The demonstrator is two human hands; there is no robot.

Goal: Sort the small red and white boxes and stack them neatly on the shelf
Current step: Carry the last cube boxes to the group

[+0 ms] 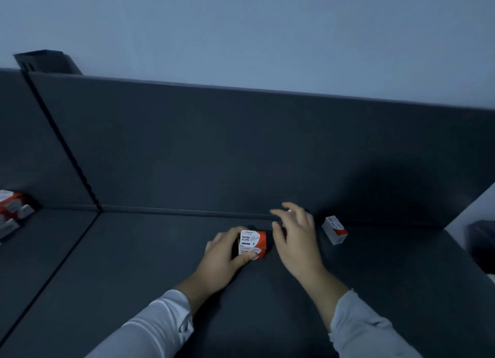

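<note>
Gathering step: left hand [222, 253] grips a paper-clip box [252, 244], right hand [297, 236] spread and empty near the shelf [134, 277] back edge; next, probably, fetching the stray box [334, 229].

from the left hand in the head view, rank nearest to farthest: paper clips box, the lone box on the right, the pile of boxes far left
1. paper clips box: centre, gripped by the left hand itself.
2. lone red and white box: right, beyond the right hand.
3. pile of boxes: far left edge, across the divider.
</note>
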